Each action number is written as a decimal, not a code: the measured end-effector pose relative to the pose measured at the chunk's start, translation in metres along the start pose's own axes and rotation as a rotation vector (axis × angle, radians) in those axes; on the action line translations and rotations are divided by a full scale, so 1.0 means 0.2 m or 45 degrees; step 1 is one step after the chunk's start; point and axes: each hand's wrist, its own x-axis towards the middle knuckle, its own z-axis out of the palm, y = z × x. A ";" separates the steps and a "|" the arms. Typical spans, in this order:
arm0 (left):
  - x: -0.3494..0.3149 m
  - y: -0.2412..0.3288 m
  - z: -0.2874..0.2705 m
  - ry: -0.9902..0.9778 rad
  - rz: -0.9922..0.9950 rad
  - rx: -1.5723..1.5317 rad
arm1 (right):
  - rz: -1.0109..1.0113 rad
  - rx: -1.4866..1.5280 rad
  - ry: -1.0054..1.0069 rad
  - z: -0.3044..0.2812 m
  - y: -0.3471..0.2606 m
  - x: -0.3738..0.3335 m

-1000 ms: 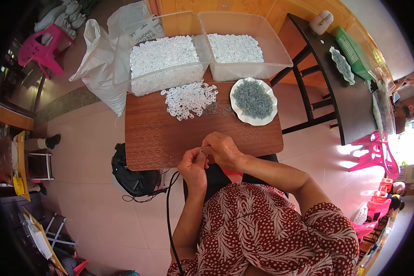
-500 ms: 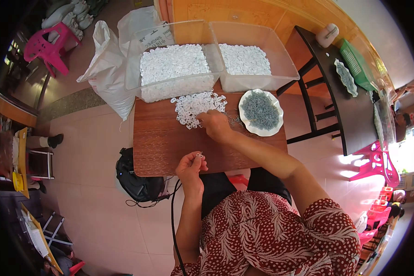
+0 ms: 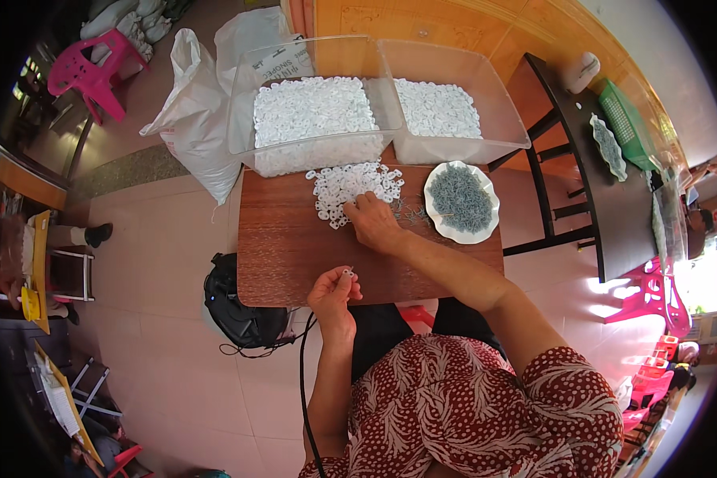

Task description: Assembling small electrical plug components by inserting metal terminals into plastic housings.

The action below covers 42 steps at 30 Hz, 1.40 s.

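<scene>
My left hand (image 3: 332,296) is closed in a pinch near the front edge of the brown table (image 3: 287,267). A small white plastic piece (image 3: 347,273) shows between its thumb and fingers. My right hand (image 3: 376,224) reaches to the loose pile of small white plastic pieces with holes (image 3: 349,182). Its fingers are bent together at the pile's near edge, and what they grip is hidden. Just right of this hand, a few thin grey pins (image 3: 410,213) lie scattered. Beyond them is a white scalloped plate (image 3: 486,225) heaped with small grey pins (image 3: 459,196).
Two clear plastic bins (image 3: 311,143) (image 3: 498,143) of white pieces stand at the table's back. A white sack (image 3: 195,147) is left of them, a black bag (image 3: 243,311) on the floor. A dark side table (image 3: 605,207) holds a green basket (image 3: 623,119). A black cable (image 3: 303,382) runs by my left arm.
The view has shifted slightly, so the table appears a little farther right. My right hand's fingers have shifted slightly at the pile's edge; my left hand keeps its pinch.
</scene>
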 end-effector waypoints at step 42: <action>0.09 0.01 0.15 0.031 -0.053 0.039 | 0.547 1.483 -0.400 -0.31 0.00 -0.22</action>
